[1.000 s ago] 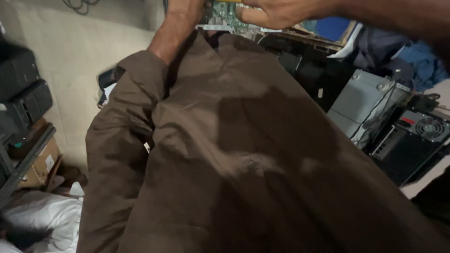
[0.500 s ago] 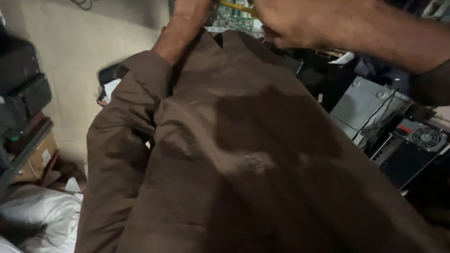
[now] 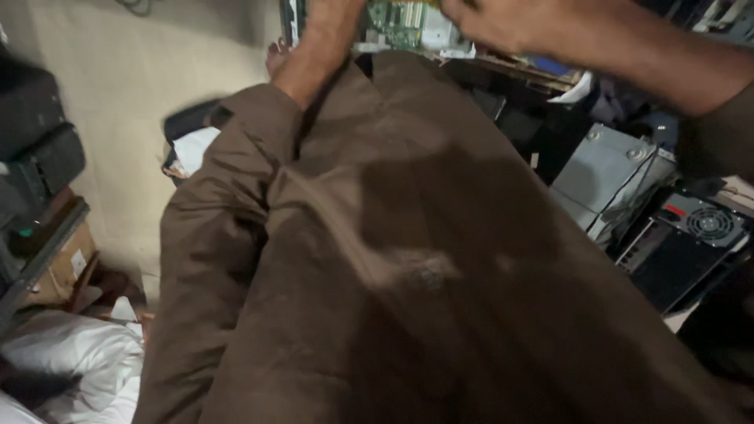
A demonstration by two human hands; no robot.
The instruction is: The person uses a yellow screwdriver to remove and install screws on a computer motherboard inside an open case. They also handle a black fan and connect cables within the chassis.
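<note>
Overhead, the left hand (image 3: 334, 17) and the right hand (image 3: 503, 22) meet at a green circuit board (image 3: 408, 25) at the top edge of the view. The left hand grips the board's left end, though its fingers are cut off by the frame, so whether they are spread or closed cannot be told. The right hand lies over the board's right end with its fingers (image 3: 459, 9) curled together; whether they clamp the board cannot be told either. Just below both hands hangs the person's brown garment (image 3: 408, 259), whose sleeve (image 3: 236, 173) covers the left forearm. Below and to the right of the right hand stand a grey metal computer case (image 3: 609, 177) and a black power supply unit with a round fan grille (image 3: 691, 243). Well below the left hand lies a white bag (image 3: 71, 365), near a cardboard box (image 3: 63, 263).
</note>
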